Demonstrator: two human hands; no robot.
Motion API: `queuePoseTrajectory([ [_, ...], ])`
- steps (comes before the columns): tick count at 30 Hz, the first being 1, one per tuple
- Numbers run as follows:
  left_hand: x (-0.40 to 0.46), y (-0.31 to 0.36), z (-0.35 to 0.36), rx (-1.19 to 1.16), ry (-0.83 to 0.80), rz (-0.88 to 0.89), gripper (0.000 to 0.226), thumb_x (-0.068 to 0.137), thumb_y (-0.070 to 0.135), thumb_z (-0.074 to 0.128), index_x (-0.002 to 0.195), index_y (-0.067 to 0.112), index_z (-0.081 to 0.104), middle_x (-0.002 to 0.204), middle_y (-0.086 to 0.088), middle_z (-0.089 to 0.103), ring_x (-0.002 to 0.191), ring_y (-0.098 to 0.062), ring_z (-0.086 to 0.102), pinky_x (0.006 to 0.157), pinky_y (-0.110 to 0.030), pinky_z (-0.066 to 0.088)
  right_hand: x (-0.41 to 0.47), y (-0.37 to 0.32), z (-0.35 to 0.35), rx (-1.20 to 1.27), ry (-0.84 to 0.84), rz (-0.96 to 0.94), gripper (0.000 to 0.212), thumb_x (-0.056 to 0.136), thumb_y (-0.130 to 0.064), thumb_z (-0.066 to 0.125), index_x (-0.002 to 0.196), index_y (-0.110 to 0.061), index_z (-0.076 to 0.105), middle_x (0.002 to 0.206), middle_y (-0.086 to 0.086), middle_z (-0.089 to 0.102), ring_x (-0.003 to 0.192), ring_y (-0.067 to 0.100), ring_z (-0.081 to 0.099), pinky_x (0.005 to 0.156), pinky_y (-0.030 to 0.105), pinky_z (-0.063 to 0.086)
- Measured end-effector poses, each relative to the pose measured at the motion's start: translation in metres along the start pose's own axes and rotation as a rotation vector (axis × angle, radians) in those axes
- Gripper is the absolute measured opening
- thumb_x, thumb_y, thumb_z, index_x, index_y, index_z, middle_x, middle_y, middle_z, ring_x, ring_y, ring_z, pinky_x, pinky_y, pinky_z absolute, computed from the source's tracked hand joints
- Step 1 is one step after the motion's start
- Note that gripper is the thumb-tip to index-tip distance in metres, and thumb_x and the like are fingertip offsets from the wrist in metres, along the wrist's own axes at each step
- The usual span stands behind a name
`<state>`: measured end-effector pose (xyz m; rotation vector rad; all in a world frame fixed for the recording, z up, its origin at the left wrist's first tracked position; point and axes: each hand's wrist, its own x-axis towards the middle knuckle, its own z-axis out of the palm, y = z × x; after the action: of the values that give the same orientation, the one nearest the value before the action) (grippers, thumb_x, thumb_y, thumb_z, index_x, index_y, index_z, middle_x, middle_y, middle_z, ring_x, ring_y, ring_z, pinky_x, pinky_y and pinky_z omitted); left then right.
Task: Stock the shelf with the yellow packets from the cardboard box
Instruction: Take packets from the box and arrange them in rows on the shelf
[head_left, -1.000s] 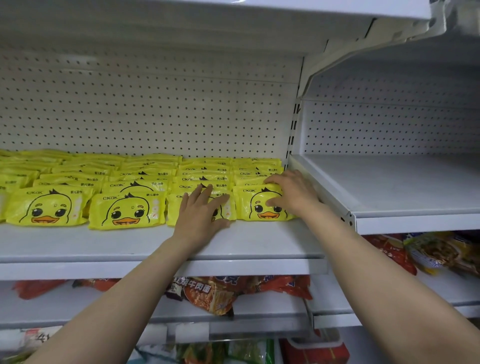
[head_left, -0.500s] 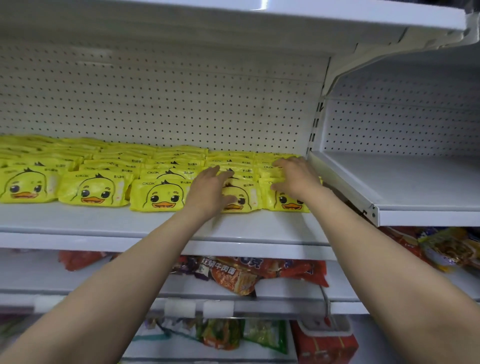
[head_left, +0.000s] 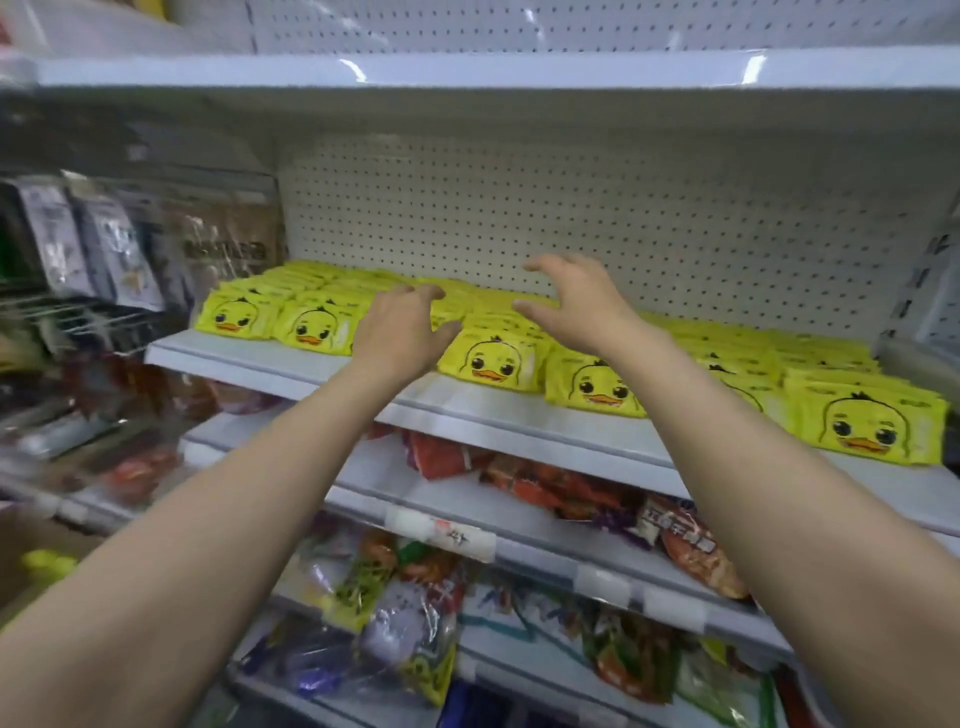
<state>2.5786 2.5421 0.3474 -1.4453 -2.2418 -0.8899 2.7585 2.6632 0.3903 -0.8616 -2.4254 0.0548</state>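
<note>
Fingers (head_left: 436, 293) spread above yellow packets (head_left: 493, 358) filling the shelf (head_left: 467, 408).

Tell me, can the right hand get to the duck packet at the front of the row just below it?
Probably yes. The right hand hovers open over the yellow packets, and the front packet lies uncovered near the shelf edge, with nothing between them.

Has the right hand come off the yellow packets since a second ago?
Yes. The right hand has lifted up from the front-row yellow packets and now hovers open above them, nearer the pegboard.
</note>
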Motion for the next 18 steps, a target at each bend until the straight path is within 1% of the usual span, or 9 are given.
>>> queuePoseTrajectory([
  [2,-0.014,-0.041,-0.029,0.032,0.057,-0.027,0.05,0.088,0.048,0.061,0.131,0.021,0.056,0.127,-0.014,0.057,0.117,-0.037,0.051,0.091,-0.044,0.045,0.006,-0.05,0.018,0.046,0.001,-0.071,0.055,0.091,-0.052,0.059,0.14,-0.03,0.048,0.147,0.004,0.045,0.141,0.025,0.03,0.114,0.042,0.03],
  [4,-0.027,-0.082,-0.056,0.068,0.096,-0.055,0.05,0.088,0.048,0.06,0.131,0.022,0.056,0.128,-0.012,0.056,0.118,-0.036,0.051,0.092,-0.045,0.045,0.013,-0.097,0.037,0.064,0.011,-0.135,0.055,0.09,-0.053,0.059,0.139,-0.031,0.049,0.146,0.003,0.045,0.138,0.024,0.034,0.113,0.042,0.033],
  [6,-0.038,-0.124,-0.08,0.121,0.113,-0.071,0.051,0.088,0.05,0.058,0.13,0.022,0.056,0.126,-0.012,0.058,0.117,-0.037,0.051,0.093,-0.047,0.046,0.02,-0.142,0.058,0.071,0.016,-0.202,0.055,0.09,-0.055,0.058,0.138,-0.03,0.05,0.143,0.003,0.049,0.136,0.024,0.038,0.11,0.042,0.036],
  [9,-0.058,-0.184,-0.111,0.214,0.119,-0.084,0.054,0.085,0.055,0.05,0.126,0.02,0.057,0.119,-0.012,0.06,0.109,-0.038,0.055,0.088,-0.05,0.048,0.031,-0.204,0.092,0.105,-0.027,-0.284,0.055,0.089,-0.054,0.059,0.138,-0.029,0.05,0.142,0.003,0.051,0.134,0.025,0.041,0.11,0.04,0.035],
  [14,-0.083,-0.268,-0.148,0.335,0.16,-0.173,0.046,0.088,0.046,0.059,0.126,0.02,0.056,0.117,-0.01,0.06,0.108,-0.035,0.055,0.079,-0.047,0.052,0.048,-0.293,0.143,0.142,-0.092,-0.387,0.055,0.09,-0.049,0.061,0.14,-0.029,0.049,0.146,0.001,0.047,0.136,0.024,0.037,0.108,0.035,0.033],
  [16,-0.088,-0.301,-0.158,0.365,0.172,-0.213,0.047,0.088,0.046,0.06,0.127,0.02,0.056,0.12,-0.011,0.06,0.109,-0.036,0.055,0.082,-0.048,0.052,0.059,-0.323,0.164,0.16,-0.124,-0.42,0.053,0.091,-0.043,0.062,0.14,-0.025,0.049,0.144,0.003,0.048,0.136,0.026,0.037,0.107,0.031,0.028],
  [17,-0.091,-0.318,-0.161,0.373,0.17,-0.23,0.048,0.088,0.046,0.06,0.128,0.021,0.056,0.122,-0.012,0.059,0.111,-0.037,0.054,0.084,-0.048,0.052,0.065,-0.338,0.177,0.169,-0.138,-0.437,0.053,0.092,-0.042,0.062,0.139,-0.024,0.05,0.143,0.003,0.049,0.135,0.026,0.038,0.106,0.031,0.028],
  [18,-0.092,-0.335,-0.164,0.38,0.166,-0.249,0.048,0.088,0.046,0.06,0.128,0.021,0.056,0.124,-0.012,0.058,0.112,-0.037,0.053,0.087,-0.049,0.051,0.073,-0.352,0.191,0.173,-0.145,-0.451,0.053,0.091,-0.044,0.061,0.139,-0.025,0.049,0.141,0.002,0.05,0.134,0.026,0.039,0.107,0.033,0.031],
])
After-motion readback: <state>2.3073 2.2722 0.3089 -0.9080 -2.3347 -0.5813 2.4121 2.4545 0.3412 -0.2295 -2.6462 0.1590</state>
